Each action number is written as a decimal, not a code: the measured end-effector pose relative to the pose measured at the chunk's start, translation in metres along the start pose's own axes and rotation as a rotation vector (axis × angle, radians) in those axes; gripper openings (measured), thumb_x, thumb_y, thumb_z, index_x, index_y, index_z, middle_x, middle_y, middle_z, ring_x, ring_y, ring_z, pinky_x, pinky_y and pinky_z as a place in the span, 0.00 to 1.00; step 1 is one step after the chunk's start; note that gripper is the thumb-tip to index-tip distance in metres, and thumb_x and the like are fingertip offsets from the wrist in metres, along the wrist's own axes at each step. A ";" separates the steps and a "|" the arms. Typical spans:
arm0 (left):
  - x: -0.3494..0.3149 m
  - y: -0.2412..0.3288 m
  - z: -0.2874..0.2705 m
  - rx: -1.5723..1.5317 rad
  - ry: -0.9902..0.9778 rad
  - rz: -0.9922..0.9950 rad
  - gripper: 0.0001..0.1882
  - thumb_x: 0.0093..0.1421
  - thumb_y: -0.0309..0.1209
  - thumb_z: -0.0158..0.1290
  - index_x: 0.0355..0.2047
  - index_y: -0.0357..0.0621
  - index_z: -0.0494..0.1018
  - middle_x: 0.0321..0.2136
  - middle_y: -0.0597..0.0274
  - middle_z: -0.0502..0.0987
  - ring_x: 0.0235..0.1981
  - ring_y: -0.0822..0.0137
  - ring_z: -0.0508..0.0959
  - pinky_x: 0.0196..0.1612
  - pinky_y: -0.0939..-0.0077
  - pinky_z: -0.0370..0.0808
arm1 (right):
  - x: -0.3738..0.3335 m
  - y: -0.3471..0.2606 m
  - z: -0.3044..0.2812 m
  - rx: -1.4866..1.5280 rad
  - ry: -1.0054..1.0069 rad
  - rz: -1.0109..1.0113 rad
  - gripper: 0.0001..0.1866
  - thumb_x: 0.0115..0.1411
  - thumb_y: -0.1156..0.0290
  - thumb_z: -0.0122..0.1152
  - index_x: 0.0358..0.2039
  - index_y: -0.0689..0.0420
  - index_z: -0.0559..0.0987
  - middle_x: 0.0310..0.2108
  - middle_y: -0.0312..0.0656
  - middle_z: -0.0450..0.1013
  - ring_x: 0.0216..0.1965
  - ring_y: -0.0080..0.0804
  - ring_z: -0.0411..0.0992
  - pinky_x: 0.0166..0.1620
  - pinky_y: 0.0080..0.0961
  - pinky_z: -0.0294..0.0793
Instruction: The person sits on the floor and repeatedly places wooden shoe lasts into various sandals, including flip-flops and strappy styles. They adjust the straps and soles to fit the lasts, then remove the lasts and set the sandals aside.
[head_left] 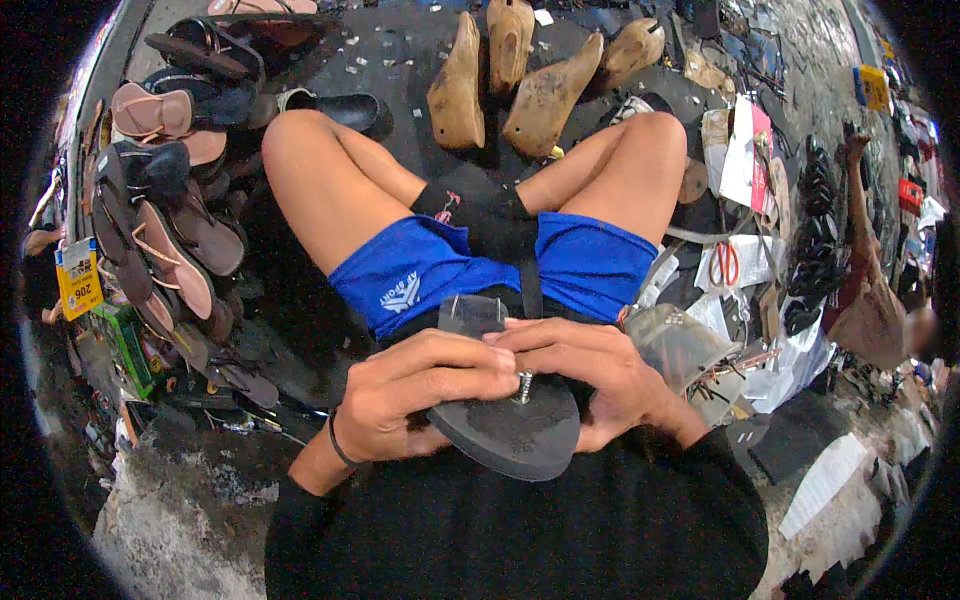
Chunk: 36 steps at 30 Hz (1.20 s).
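- The left hand (425, 395) is curled shut over the near side of a dark sandal sole (510, 425) held in the lap, fingers folded across its top face
- The right hand (595, 375) is closed too, gripping the sole from 3 o'clock, its fingertips meeting the left's at a small metal screw-like fastener (522, 385) standing up from the sole
- Risk, as I judge it: the fingertips crowd that metal tip, so a slip could jab a finger, or the fastener could tilt and tear the soft sole
- The sole overhangs the blue shorts (420, 270); loosened grip would drop it between the bare knees
- Room is tight: piled sandals (165, 220) at 9 o'clock, red-handled scissors (725, 262) and scattered papers at 3 o'clock
- Furthest, at 12 o'clock, wooden shoe lasts (520, 85) stand on the dark floor, well apart from the hands
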<state>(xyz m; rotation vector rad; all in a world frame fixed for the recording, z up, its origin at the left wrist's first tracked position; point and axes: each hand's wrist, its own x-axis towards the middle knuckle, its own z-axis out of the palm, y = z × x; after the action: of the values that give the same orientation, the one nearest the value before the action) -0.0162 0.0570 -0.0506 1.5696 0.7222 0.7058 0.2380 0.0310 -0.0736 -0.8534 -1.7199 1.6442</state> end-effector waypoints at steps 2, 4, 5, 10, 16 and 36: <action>-0.001 0.000 -0.002 -0.012 -0.008 -0.003 0.22 0.47 0.21 0.69 0.45 0.36 0.81 0.44 0.49 0.81 0.45 0.55 0.83 0.49 0.67 0.80 | -0.006 0.000 0.002 0.055 0.071 0.047 0.36 0.45 0.68 0.77 0.56 0.60 0.75 0.57 0.50 0.74 0.58 0.45 0.75 0.60 0.39 0.74; -0.003 -0.003 0.000 -0.034 -0.004 -0.014 0.22 0.46 0.21 0.69 0.44 0.36 0.81 0.44 0.49 0.81 0.43 0.56 0.83 0.47 0.68 0.80 | -0.007 0.001 0.000 -0.038 0.067 -0.047 0.34 0.45 0.71 0.76 0.55 0.58 0.76 0.56 0.49 0.74 0.56 0.43 0.76 0.58 0.37 0.76; -0.006 -0.005 0.001 -0.043 0.000 -0.020 0.22 0.46 0.21 0.69 0.44 0.37 0.81 0.44 0.50 0.81 0.42 0.56 0.83 0.46 0.68 0.79 | -0.006 0.002 0.000 -0.084 0.062 -0.097 0.34 0.45 0.73 0.75 0.55 0.58 0.76 0.56 0.48 0.75 0.55 0.42 0.76 0.57 0.35 0.77; -0.006 -0.001 0.009 -0.073 0.016 -0.073 0.24 0.44 0.22 0.69 0.44 0.37 0.78 0.43 0.50 0.81 0.44 0.55 0.82 0.49 0.65 0.78 | -0.006 0.001 0.000 -0.020 0.105 -0.058 0.30 0.45 0.74 0.75 0.51 0.55 0.78 0.54 0.48 0.74 0.54 0.46 0.75 0.56 0.36 0.77; -0.007 -0.008 0.008 -0.023 -0.070 -0.022 0.26 0.43 0.25 0.70 0.45 0.39 0.76 0.42 0.54 0.79 0.44 0.54 0.80 0.49 0.61 0.76 | 0.001 0.005 0.000 -0.052 0.020 -0.095 0.28 0.39 0.66 0.79 0.41 0.54 0.76 0.49 0.44 0.71 0.49 0.46 0.75 0.49 0.37 0.79; 0.008 -0.024 -0.005 0.147 0.767 -0.331 0.14 0.56 0.21 0.62 0.44 0.33 0.78 0.38 0.55 0.83 0.37 0.62 0.83 0.43 0.64 0.81 | 0.103 0.082 -0.042 -0.253 0.415 -0.249 0.23 0.53 0.61 0.74 0.44 0.58 0.76 0.48 0.51 0.70 0.56 0.49 0.66 0.60 0.39 0.64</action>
<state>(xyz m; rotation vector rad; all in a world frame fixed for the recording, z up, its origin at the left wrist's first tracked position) -0.0166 0.0684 -0.0740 1.2379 1.5864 1.0257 0.2120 0.1405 -0.1546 -0.9723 -1.6734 1.0158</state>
